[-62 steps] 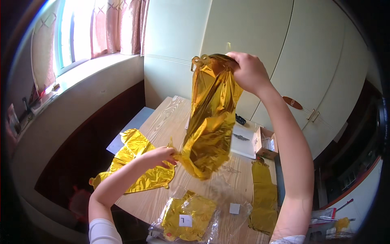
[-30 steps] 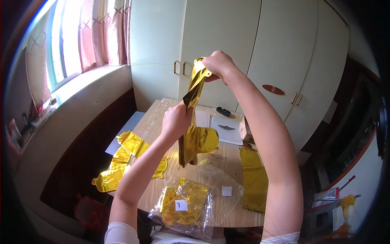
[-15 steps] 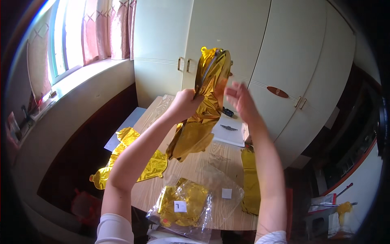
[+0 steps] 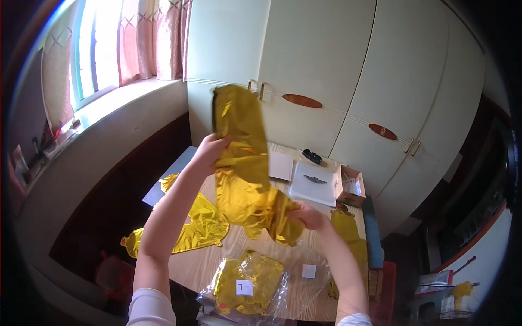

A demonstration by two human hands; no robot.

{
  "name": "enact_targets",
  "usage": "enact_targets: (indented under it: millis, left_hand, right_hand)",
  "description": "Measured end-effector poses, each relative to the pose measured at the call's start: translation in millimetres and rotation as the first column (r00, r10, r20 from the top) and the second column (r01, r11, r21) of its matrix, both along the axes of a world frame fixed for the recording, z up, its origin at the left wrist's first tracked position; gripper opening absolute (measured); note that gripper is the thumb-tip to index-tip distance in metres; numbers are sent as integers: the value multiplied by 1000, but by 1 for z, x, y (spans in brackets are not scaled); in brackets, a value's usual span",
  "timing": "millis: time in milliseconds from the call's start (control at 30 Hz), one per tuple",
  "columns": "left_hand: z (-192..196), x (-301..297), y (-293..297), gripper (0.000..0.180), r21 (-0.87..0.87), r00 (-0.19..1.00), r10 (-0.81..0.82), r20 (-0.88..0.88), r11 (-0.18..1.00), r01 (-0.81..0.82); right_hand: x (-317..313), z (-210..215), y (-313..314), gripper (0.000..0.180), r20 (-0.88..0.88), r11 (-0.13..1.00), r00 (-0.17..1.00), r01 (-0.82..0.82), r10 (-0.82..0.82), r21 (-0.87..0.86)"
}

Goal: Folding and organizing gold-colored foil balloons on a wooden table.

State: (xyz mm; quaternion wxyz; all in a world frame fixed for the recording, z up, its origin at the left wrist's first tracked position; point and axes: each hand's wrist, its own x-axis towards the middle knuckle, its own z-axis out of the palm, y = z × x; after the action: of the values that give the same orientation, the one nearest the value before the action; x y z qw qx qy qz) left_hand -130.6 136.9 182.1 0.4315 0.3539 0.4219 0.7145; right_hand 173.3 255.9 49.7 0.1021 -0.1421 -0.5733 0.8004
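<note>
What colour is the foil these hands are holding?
The foil is shiny gold, best seen in the head view.

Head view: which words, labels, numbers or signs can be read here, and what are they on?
White label on or inside the clear plastic bag: one dark character, legible, but not copied here.
Second white label, farther right: no mark visible.
Right oval plaque on the cupboard doors: marks too small to read.
Left oval plaque: nothing readable.
Gold foil balloon: no writing visible.
</note>
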Motion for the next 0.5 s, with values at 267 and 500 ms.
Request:
enact_targets:
  millis: [267, 500]
  left_hand:
    - [-170, -112, 46, 27, -305, 968, 81, 238, 952, -5]
    - [-217, -140, 87, 23, -456, 988, 56, 141, 890, 15]
  right_hand:
    - [-59, -59, 10, 32, 176, 956, 940, 282, -293, 86]
    - [-84, -105, 59, 45, 338, 749, 770, 259, -541, 609]
